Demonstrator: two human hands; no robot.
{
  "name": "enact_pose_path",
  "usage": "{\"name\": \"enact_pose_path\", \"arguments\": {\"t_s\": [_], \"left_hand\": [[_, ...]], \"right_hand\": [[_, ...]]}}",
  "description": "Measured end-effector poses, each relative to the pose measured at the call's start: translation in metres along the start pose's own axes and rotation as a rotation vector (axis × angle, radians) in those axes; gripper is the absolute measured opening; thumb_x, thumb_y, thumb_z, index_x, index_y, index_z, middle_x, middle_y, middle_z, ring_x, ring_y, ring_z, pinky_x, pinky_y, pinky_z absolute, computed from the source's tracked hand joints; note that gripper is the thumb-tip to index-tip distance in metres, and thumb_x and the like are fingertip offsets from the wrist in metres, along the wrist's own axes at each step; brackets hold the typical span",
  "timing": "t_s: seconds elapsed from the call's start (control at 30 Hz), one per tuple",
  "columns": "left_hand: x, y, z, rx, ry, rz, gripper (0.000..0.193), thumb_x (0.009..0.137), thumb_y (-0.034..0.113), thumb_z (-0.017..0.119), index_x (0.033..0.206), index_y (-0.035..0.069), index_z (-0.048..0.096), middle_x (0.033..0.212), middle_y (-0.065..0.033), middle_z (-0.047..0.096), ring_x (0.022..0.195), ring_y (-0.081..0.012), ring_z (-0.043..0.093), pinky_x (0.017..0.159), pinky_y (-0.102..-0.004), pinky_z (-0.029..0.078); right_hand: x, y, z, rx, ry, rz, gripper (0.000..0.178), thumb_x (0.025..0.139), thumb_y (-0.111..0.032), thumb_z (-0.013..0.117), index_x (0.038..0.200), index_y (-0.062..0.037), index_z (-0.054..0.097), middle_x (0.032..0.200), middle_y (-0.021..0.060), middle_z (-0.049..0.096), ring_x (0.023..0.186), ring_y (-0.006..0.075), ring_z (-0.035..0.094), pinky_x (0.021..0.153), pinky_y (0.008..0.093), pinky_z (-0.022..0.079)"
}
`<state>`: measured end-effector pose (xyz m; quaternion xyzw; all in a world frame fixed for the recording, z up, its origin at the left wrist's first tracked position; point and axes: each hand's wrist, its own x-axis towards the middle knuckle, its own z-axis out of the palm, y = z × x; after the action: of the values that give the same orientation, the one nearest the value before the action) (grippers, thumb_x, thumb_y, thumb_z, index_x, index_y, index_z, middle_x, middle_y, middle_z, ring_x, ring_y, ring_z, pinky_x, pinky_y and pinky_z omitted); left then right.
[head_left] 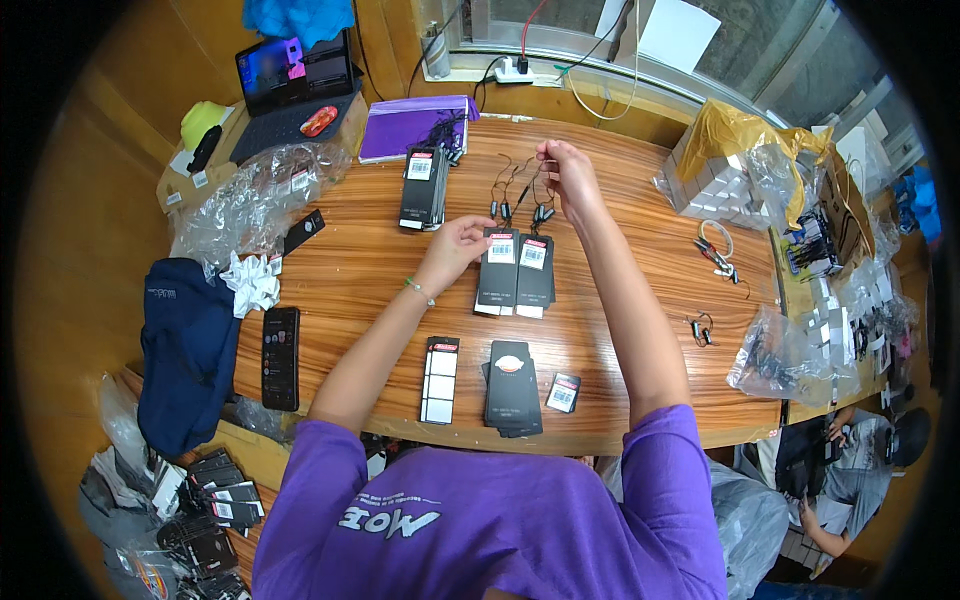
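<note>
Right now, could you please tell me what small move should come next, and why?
Perhaps the right hand should gently straighten the dark cords: it seems to pinch one beyond the tags, several curl loosely, and the left hand sits at the tags' far edge.

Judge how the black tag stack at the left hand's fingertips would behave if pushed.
The black tag stack would probably fan out: tag edges stick out unevenly at its lower end. It lies flat and low, so seems unlikely to roll or tip.
</note>
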<state>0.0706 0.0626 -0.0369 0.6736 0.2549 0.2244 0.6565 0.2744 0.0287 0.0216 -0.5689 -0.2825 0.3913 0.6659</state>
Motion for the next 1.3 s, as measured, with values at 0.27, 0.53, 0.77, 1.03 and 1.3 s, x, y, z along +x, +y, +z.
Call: {"name": "enact_pose_path", "arguments": {"t_s": [0.27,0.53,0.77,1.03,1.3], "left_hand": [[-0.003,-0.003,0.006,0.833,0.231,0.33,0.027,0.075,0.01,0.065,0.101,0.004,0.061,0.092,-0.0094,0.057,0.093,-0.0233,0.053,0.084,-0.0327,0.042],[-0.045,0.015,0.006,0.828,0.246,0.362,0.05,0.077,0.02,0.064,0.121,0.007,0.045,0.114,-0.0146,0.045,0.109,-0.0305,0.041,0.096,-0.0377,0.032],[-0.105,0.012,-0.019,0.632,0.22,0.16,0.061,0.076,0.005,0.063,0.129,0.005,0.035,0.113,-0.0102,0.046,0.087,-0.0184,0.042,0.078,-0.0296,0.038],[-0.117,0.026,-0.018,0.462,0.192,0.101,0.062,0.077,0.001,0.06,0.132,0.005,0.031,0.112,-0.0072,0.047,0.08,-0.0117,0.043,0.072,-0.024,0.038],[-0.112,0.055,0.015,0.363,0.159,0.213,0.057,0.079,-0.003,0.054,0.131,0.004,0.031,0.107,-0.0065,0.049,0.077,-0.0079,0.047,0.068,-0.0199,0.04]], "right_hand": [[0.044,0.02,0.018,-0.329,-0.108,0.02,0.02,0.085,-0.025,0.05,0.077,-0.013,0.064,0.074,-0.0027,0.052,0.063,0.0098,0.043,0.053,0.023,0.033],[0.101,0.077,0.004,-0.769,-0.153,0.124,0.017,0.076,-0.02,0.058,0.073,-0.0039,0.064,0.061,0.0068,0.057,0.052,0.0164,0.05,0.048,0.0334,0.041],[0.037,0.03,-0.077,-0.682,0.119,-0.248,0.027,0.077,-0.027,0.062,0.086,-0.0018,0.063,0.075,0.0109,0.063,0.069,0.0198,0.058,0.063,0.0323,0.046],[-0.088,-0.005,-0.332,-1.062,0.875,-0.265,0.017,0.074,-0.018,0.06,0.083,-0.0043,0.065,0.073,0.0142,0.063,0.071,0.0284,0.062,0.064,0.0363,0.047],[-0.117,0.008,-0.351,-1.245,0.808,-0.218,0.016,0.068,-0.013,0.069,0.077,-0.0012,0.062,0.077,0.0109,0.06,0.067,0.0255,0.058,0.062,0.0327,0.046]]}}
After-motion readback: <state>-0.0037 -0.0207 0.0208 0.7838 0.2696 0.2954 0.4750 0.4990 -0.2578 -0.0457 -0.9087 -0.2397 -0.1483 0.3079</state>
